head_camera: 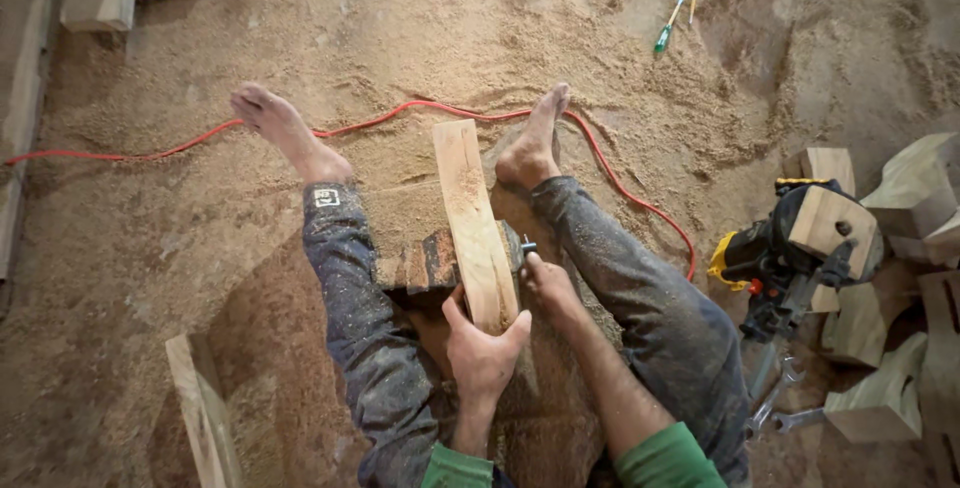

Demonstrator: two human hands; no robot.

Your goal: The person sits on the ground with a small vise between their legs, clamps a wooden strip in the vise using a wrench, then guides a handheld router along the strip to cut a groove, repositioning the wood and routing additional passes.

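Pale wood is what I am working: the plank (474,218) lies lengthwise between my legs on the sawdust floor (150,218), its near end resting over a dark block (425,263) and its far end reaching toward the red cable (400,110). My left hand (483,348) is clamped on the near end of the plank, thumb on its left edge and fingers wrapped over its right. My right hand (548,283) sits just right of the plank, closed around a small dark tool (527,245) pressed against the plank's edge; I cannot tell what kind it is. To do this well, I judge, I should keep the left hand pressing the plank down onto the block so it cannot rock, and keep the tool square to the edge. Well right of the plank stands a power tool (790,248) among cut wooden pieces (915,188). Beyond the plank's far end lie two green-handled screwdrivers (668,28).
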